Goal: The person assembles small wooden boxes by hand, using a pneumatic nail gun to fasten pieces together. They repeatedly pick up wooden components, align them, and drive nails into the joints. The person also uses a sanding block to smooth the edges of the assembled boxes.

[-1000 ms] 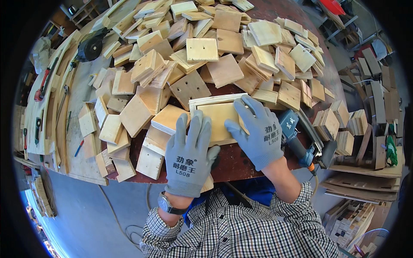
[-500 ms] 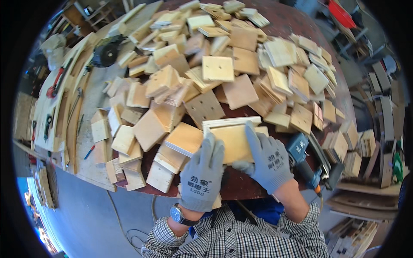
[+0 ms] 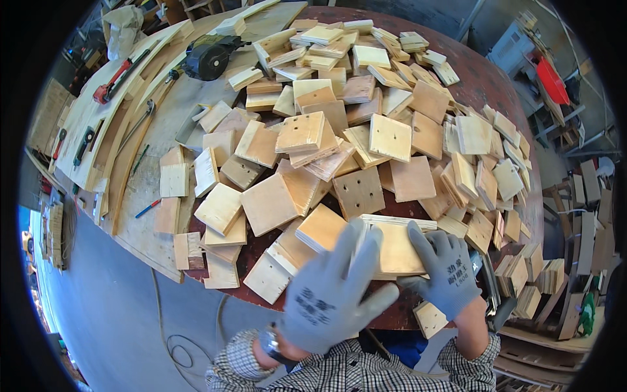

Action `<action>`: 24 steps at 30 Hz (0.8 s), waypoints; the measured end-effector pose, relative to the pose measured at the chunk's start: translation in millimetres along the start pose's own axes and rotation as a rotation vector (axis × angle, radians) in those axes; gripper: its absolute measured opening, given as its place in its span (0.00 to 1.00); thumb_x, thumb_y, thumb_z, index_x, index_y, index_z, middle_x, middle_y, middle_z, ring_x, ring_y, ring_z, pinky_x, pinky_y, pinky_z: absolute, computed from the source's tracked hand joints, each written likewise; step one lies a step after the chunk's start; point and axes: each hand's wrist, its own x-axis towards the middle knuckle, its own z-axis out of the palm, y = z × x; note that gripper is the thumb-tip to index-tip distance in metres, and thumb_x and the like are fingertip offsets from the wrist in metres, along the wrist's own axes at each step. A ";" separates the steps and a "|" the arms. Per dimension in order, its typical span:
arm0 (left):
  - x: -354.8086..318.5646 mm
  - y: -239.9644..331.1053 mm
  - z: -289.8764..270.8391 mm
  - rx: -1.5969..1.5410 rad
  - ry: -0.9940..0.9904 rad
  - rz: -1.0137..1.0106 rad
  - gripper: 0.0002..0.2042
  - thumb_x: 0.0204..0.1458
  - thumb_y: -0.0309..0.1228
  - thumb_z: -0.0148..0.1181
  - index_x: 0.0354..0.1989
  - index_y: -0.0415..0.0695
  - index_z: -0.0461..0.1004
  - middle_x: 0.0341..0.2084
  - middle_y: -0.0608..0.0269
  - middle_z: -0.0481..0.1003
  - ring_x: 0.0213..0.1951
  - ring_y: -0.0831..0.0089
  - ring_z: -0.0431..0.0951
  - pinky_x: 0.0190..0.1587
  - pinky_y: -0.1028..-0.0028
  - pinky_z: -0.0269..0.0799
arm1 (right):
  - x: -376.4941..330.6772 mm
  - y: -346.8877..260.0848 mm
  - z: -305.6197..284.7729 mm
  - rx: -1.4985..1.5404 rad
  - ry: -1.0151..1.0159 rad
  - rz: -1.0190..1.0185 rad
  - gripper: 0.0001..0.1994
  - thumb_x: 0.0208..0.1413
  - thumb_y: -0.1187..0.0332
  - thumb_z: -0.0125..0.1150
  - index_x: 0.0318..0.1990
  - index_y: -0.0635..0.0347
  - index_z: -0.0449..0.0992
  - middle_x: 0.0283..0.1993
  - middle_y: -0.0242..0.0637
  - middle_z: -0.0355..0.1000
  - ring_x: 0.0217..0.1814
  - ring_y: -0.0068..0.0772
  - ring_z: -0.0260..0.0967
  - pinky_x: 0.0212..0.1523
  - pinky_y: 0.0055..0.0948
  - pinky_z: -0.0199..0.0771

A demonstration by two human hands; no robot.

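A pale plywood block, with a thin strip along its far edge, lies at the table's near side. My right hand, in a grey glove, grips its right end, index finger over the top and thumb at the near edge. My left hand, gloved alike and slightly blurred, is raised with thumb spread from the fingers. Its fingertips overlap the block's left end; whether they touch it I cannot tell. A loose plywood piece lies just left of the block. Beneath my right hand sits a small piece at the table edge.
A large heap of plywood pieces covers much of the dark red table. A black round tool, long wooden strips and a blue pen lie left. A power tool is partly hidden beside my right hand.
My left hand has drawn back from the block toward me, and its thumb has spread. My right hand stays on the block. The view has shifted, so the table appears farther right.
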 end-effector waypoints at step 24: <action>234.2 -233.9 15.5 0.481 -0.114 -0.203 0.29 0.63 0.58 0.56 0.62 0.48 0.79 0.64 0.46 0.72 0.67 0.44 0.68 0.70 0.49 0.62 | 71.6 29.5 -6.8 0.093 0.310 0.174 0.37 0.61 0.49 0.69 0.73 0.59 0.68 0.68 0.49 0.68 0.66 0.51 0.67 0.67 0.51 0.63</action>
